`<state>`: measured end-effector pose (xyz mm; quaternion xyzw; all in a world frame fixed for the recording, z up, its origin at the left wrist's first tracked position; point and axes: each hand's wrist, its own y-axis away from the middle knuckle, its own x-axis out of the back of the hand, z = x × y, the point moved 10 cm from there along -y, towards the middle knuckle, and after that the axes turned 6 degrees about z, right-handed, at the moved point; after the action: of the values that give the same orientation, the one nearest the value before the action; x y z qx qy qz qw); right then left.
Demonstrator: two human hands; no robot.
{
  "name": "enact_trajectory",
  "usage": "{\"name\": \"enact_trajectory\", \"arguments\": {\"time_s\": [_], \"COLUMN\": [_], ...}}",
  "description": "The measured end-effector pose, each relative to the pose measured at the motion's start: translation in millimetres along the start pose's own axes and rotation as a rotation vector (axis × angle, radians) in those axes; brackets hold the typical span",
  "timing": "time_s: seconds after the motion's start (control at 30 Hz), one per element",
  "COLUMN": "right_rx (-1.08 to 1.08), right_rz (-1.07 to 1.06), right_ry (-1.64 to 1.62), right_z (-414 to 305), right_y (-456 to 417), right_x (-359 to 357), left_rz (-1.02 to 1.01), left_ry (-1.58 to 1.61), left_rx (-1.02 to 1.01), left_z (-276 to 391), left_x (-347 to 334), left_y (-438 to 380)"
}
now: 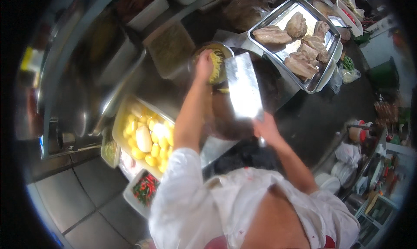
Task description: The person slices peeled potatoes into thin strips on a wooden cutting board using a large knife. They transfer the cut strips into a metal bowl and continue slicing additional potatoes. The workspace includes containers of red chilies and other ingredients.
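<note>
My left hand (204,66) is at a round metal bowl (230,51), its fingers among pale yellow shreds (216,66) that look like cut potato. Whether it grips any of them is hard to tell. In my right hand (267,128) is the handle of a broad Chinese cleaver (244,86), its bright blade turned flat over a round dark chopping board (224,118). A few yellow shreds (223,90) lie on the board beside the blade.
Peeled potatoes fill a tub (118,125) at the left, near a container of red and green chillies (146,189). A steel tray (254,44) of meat pieces (304,53) stands at the upper right. Shelves with containers (358,197) line the lower right.
</note>
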<state>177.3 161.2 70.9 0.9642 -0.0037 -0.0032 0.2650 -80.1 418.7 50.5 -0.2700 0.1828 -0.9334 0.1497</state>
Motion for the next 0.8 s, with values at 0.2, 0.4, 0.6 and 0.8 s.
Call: {"name": "enact_trajectory", "arguments": {"time_s": [0.2, 0.4, 0.6, 0.8], "right_rx": [-0.137, -0.175, -0.086, -0.092], "right_rz": [0.156, 0.018, -0.108, -0.177], "right_ry": [0.081, 0.003, 0.104, 0.203], "right_z": [81.9, 111.9, 94.0, 86.2], "right_y": [11.7, -6.0, -20.0, -14.7], "right_x": [114.2, 111.7, 50.3, 1.6], "left_rz": [-0.106, -0.123, 0.023, -0.084], "left_ry": [0.045, -0.017, -0.221, -0.315], "left_rx": [-0.007, -0.202, 0.004, 0.080], "left_z": [32.1, 94.0, 58.5, 54.4], "left_x": [5.1, 19.6, 11.5, -3.5], "left_y": [-2.9, 118.2, 172.4, 172.2]}}
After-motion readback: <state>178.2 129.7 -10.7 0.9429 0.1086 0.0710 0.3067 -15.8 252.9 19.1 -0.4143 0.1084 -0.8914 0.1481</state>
